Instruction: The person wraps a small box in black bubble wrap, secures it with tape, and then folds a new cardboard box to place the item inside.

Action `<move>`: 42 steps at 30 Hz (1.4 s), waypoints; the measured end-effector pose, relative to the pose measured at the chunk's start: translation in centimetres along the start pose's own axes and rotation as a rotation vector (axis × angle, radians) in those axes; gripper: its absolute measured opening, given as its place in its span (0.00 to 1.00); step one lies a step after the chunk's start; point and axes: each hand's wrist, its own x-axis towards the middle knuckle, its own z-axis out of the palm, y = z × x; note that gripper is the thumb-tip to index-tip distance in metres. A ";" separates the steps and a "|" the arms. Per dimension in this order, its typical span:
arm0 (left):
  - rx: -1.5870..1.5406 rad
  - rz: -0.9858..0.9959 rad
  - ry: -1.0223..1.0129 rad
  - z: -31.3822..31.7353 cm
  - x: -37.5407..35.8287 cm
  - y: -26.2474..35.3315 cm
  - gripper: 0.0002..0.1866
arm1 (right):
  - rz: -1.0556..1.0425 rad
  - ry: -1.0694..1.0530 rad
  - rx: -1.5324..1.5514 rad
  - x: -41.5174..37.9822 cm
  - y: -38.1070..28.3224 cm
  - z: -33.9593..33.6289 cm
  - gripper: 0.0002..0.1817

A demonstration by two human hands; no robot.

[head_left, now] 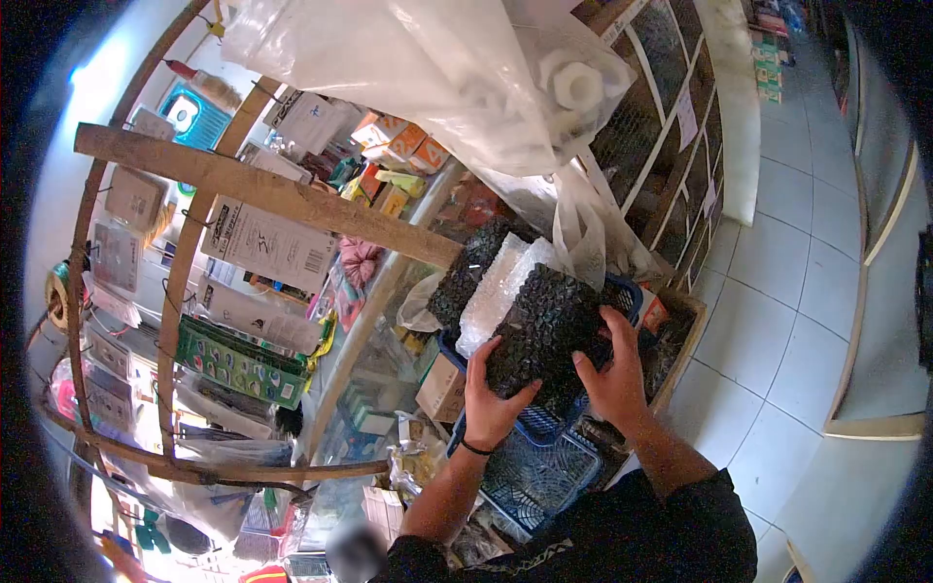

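The black pack (pixel 544 325), bubble-wrapped, sits above the blue basket (pixel 550 425), its near edge facing the person, with the white pack (pixel 507 290) beside it and a second dark bundle (pixel 462 291) beyond that. The left hand (pixel 494 400) is at the pack's near left corner, thumb and forefinger set wide and bent around it; the right hand (pixel 614 374) is at the right edge, its fingers also spread and curved. Whether they grip or merely press, I cannot tell. The likeliest trouble is slipping: the wrap looks slick, and fingertips at the edges would have little hold if the load tipped. The packs lean close together, so a shove on the near one could push the other two toward the left rim, where a carton (pixel 440 391) stands just outside. The tail of the hanging bag (pixel 583 233) droops right behind the packs and could snag if they were raised. The beam (pixel 292 199) ends near the dark bundle, so a lift to the left might knock it. Squeezing hard could burst the bubbles, and the contents, hidden from view, might be fragile.
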 end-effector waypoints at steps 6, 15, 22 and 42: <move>0.017 0.057 0.017 0.5 -0.2 -0.5 0.40 | -0.043 -0.017 -0.077 -0.3 0.3 0.2 0.37; 0.206 0.085 0.028 0.6 0.0 0.9 0.41 | -0.038 -0.047 -0.146 -0.5 0.8 0.4 0.36; 0.358 0.154 0.009 0.0 0.7 0.1 0.44 | -0.019 -0.057 -0.208 -0.5 1.0 0.5 0.36; 0.283 -0.576 0.055 -5.0 -26.7 -4.8 0.24 | -0.269 0.038 -0.352 -0.5 2.4 1.9 0.28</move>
